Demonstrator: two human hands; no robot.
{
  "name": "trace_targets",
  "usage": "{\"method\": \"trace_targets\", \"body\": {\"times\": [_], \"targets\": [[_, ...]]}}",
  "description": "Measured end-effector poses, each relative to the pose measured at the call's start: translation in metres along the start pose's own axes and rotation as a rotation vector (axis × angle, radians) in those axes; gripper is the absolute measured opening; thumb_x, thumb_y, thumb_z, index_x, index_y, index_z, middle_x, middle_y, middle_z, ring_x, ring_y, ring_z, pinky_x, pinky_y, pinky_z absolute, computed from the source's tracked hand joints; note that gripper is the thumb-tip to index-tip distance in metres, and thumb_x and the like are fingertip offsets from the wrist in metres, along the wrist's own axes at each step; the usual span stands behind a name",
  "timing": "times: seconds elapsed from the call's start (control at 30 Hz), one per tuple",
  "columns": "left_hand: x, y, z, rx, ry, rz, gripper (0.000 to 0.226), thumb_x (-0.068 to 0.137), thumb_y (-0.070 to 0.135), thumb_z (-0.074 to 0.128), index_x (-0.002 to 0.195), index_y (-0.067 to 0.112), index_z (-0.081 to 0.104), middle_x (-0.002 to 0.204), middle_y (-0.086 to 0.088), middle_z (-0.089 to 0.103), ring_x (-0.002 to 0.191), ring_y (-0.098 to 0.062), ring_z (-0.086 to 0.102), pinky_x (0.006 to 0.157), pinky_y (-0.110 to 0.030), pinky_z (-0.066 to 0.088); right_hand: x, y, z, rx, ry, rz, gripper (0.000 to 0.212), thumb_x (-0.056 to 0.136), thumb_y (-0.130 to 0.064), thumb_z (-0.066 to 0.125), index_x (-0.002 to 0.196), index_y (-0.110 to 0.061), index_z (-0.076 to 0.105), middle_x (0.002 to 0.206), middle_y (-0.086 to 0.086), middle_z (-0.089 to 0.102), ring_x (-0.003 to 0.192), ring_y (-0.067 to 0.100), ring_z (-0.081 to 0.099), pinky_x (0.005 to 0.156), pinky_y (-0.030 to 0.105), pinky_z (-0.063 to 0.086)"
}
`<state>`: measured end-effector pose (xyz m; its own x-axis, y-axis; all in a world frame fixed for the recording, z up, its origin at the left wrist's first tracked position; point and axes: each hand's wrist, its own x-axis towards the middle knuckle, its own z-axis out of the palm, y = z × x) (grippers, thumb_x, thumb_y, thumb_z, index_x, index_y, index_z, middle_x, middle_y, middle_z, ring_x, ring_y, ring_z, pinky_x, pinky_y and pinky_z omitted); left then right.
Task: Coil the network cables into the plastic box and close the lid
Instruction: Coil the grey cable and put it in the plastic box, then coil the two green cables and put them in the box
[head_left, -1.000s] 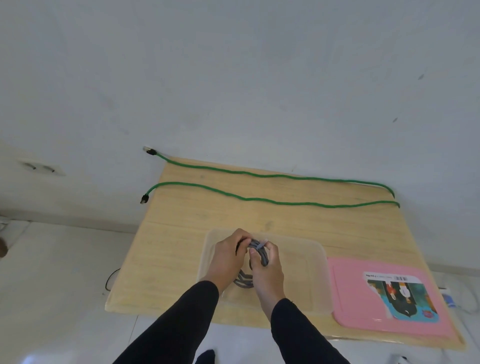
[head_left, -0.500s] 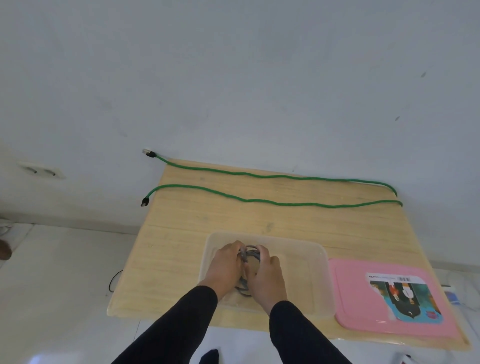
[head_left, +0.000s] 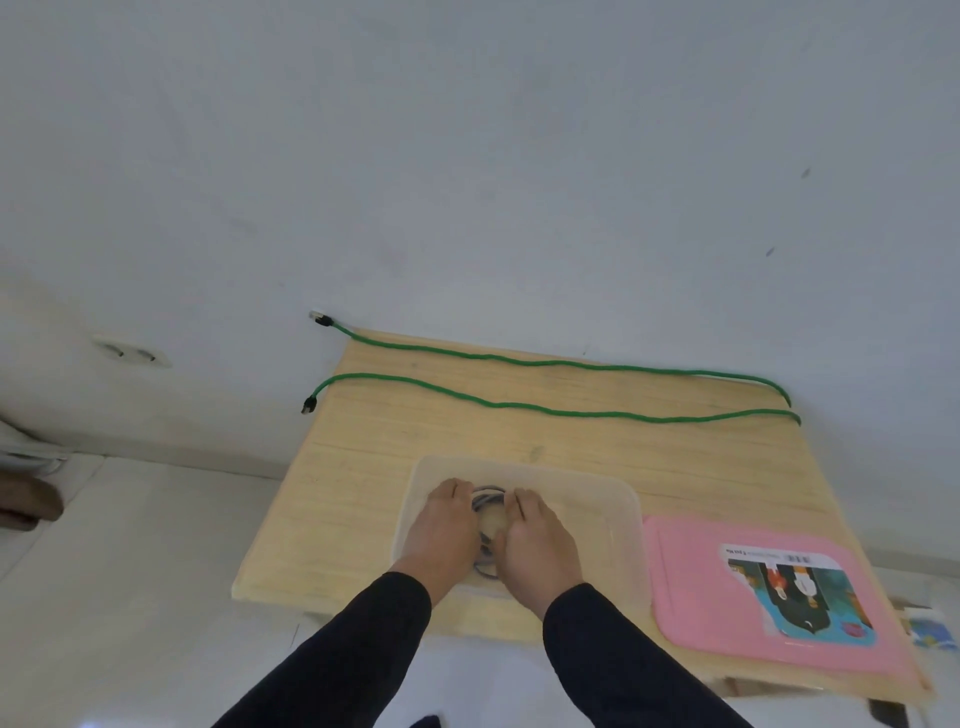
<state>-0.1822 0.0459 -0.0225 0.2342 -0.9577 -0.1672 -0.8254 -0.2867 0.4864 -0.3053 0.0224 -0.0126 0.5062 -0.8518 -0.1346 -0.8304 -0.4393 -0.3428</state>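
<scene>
Grey cable coil (head_left: 488, 501) pressed down inside box (head_left: 621, 506) by both hands (head_left: 441, 530) (head_left: 540, 543), grip closed on it; green cable (head_left: 561, 413) lies crosswise beyond box; lid (head_left: 691, 582) right of box.

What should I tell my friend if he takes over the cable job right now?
Left hand and right hand: both down inside the clear plastic box, pressing on the coiled grey cable.
Green cable: lying uncoiled across the far side of the table, its ends hanging off the left edge.
Pink lid: off, flat beside the box on the right.
Left to do: coil the green cable into the box, close the lid.
</scene>
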Motion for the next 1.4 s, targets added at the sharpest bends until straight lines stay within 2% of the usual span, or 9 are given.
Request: {"method": "trace_targets", "body": {"times": [0.17, 0.23, 0.4, 0.47, 0.57, 1.03, 1.13, 1.23, 1.4], "targets": [[-0.008, 0.005, -0.027, 0.208, -0.053, 0.116, 0.027, 0.093, 0.012, 0.043, 0.118, 0.002, 0.050, 0.133, -0.016, 0.047, 0.126, -0.030, 0.038, 0.105, -0.037, 0.033, 0.006, -0.007, -0.020, -0.010, 0.102, -0.116, 0.044, 0.092, -0.019, 0.040, 0.132, -0.003, 0.042, 0.132, 0.012, 0.049, 0.123, 0.025, 0.046, 0.098, 0.031, 0.040], [-0.001, 0.005, -0.041, 0.193, 0.054, 0.125, 0.028, 0.094, 0.013, 0.042, 0.119, 0.003, 0.050, 0.133, -0.015, 0.047, 0.125, -0.028, 0.042, 0.098, -0.031, 0.035, 0.016, -0.014, -0.031, -0.045, 0.170, -0.184, 0.042, 0.092, -0.021, 0.040, 0.129, -0.001, 0.047, 0.127, 0.013, 0.054, 0.118, 0.027, 0.051, 0.094, 0.034, 0.045], [0.023, -0.019, -0.087, 0.033, 0.361, 0.137, 0.030, 0.095, 0.022, 0.046, 0.121, 0.012, 0.057, 0.122, -0.004, 0.059, 0.111, -0.019, 0.054, 0.094, -0.026, 0.045, 0.056, -0.044, -0.057, -0.062, 0.169, -0.256, 0.047, 0.097, -0.026, 0.034, 0.140, -0.009, 0.032, 0.142, 0.003, 0.039, 0.131, 0.017, 0.035, 0.102, 0.027, 0.035], [0.038, -0.036, -0.101, -0.033, 0.374, 0.061, 0.035, 0.097, 0.021, 0.040, 0.129, 0.010, 0.048, 0.130, -0.009, 0.053, 0.118, -0.024, 0.050, 0.097, -0.036, 0.043, 0.075, -0.057, -0.058, -0.071, 0.143, -0.275, 0.048, 0.097, -0.026, 0.034, 0.142, -0.010, 0.029, 0.145, 0.003, 0.036, 0.134, 0.016, 0.031, 0.105, 0.027, 0.032], [0.066, -0.078, -0.114, 0.003, 0.405, 0.024, 0.034, 0.097, 0.019, 0.041, 0.129, 0.008, 0.049, 0.129, -0.012, 0.055, 0.118, -0.027, 0.052, 0.097, -0.036, 0.043, 0.110, -0.073, -0.048, -0.085, 0.106, -0.305, 0.048, 0.097, -0.025, 0.034, 0.142, -0.010, 0.028, 0.146, 0.001, 0.035, 0.135, 0.013, 0.030, 0.107, 0.024, 0.029], [0.184, -0.214, -0.094, -0.181, 0.189, 0.029, 0.034, 0.095, 0.015, 0.049, 0.128, 0.014, 0.055, 0.130, -0.008, 0.055, 0.119, -0.021, 0.051, 0.097, -0.016, 0.032, 0.261, -0.097, 0.035, -0.001, -0.069, -0.141, 0.045, 0.098, -0.018, 0.037, 0.143, -0.010, 0.030, 0.148, 0.002, 0.034, 0.136, 0.015, 0.028, 0.110, 0.022, 0.024], [0.193, -0.219, -0.091, -0.244, 0.238, 0.046, 0.026, 0.091, 0.007, 0.055, 0.114, 0.009, 0.066, 0.112, -0.012, 0.064, 0.110, -0.024, 0.055, 0.091, -0.011, 0.033, 0.271, -0.093, 0.048, -0.022, -0.041, -0.150, 0.042, 0.094, -0.009, 0.046, 0.136, -0.007, 0.042, 0.135, 0.007, 0.048, 0.126, 0.023, 0.039, 0.108, 0.030, 0.034], [0.200, -0.224, -0.094, -0.300, 0.255, 0.052, 0.023, 0.088, 0.001, 0.057, 0.105, 0.008, 0.070, 0.104, -0.013, 0.065, 0.104, -0.024, 0.057, 0.089, -0.013, 0.035, 0.278, -0.091, 0.055, 0.002, 0.011, -0.156, 0.042, 0.083, 0.008, 0.056, 0.122, -0.004, 0.058, 0.107, 0.012, 0.061, 0.102, 0.028, 0.053, 0.092, 0.039, 0.049], [0.207, -0.224, -0.112, -0.359, 0.316, 0.154, 0.024, 0.089, 0.000, 0.055, 0.103, 0.011, 0.070, 0.100, -0.008, 0.066, 0.099, -0.016, 0.055, 0.089, -0.012, 0.036, 0.274, -0.093, 0.036, 0.164, 0.141, -0.189, 0.029, 0.088, -0.005, 0.056, 0.115, -0.014, 0.065, 0.082, 0.005, 0.055, 0.072, 0.021, 0.053, 0.065, 0.028, 0.046]]}}
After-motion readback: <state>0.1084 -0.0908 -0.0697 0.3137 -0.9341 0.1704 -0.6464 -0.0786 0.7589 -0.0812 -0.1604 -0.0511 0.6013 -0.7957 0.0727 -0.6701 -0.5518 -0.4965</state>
